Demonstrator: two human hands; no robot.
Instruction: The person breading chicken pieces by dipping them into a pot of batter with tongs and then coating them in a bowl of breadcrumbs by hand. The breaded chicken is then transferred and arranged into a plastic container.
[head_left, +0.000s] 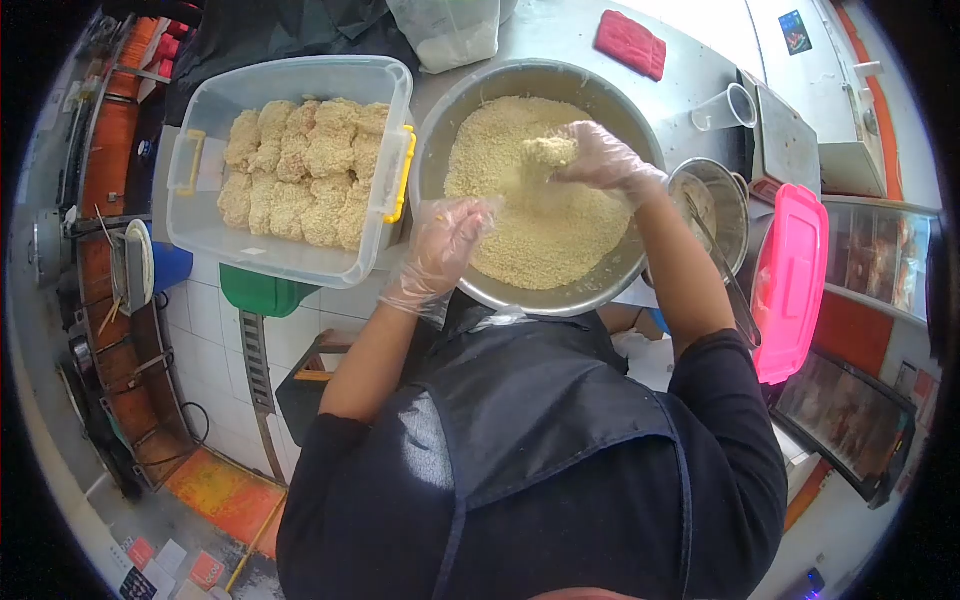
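My right hand [610, 160], in a clear plastic glove, holds a crumb-coated piece of food [550, 152] above the breadcrumbs [545, 235]. Loose crumbs drop from it in a blur. The crumbs fill much of a wide metal bowl [645, 130]. My left hand [447, 245], gloved too, is at the bowl's near left rim with its fingers curled closed; whatever is inside them, if anything, is hidden. Left of the bowl, a clear plastic tub [290, 78] with yellow latches carries rows of breaded pieces [295, 170].
To the right stand a metal pot [740, 225] with tongs [722, 262] in it and an upright pink lid [795, 285]. A red cloth [630, 45] and a clear cup [725, 108] lie behind the bowl. A white-filled clear container [450, 40] sits at the back.
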